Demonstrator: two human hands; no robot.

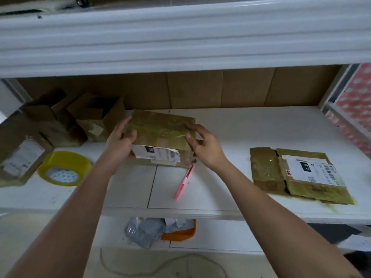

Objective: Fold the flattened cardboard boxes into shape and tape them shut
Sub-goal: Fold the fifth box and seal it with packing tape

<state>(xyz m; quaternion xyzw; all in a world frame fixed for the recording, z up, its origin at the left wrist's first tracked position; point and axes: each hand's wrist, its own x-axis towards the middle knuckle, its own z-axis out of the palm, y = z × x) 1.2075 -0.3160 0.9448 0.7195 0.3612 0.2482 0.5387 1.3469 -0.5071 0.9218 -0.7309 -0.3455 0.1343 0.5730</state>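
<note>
Two hands: left hand (120,140) and right hand (202,145) grip one taped box (160,135). Three folded boxes (96,117) left, one flattened box (297,175) right, one tape roll (64,167), one pink cutter (184,181) on desk (251,127).

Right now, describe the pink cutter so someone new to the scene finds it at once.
Start at the white shelf board the person is working on. Just in front of the taped box held between both hands lies the pink cutter, slanted, near the board's front edge. It is the only pink, slim thing there; the yellow tape roll sits far to its left, the flattened boxes to its right.
</note>
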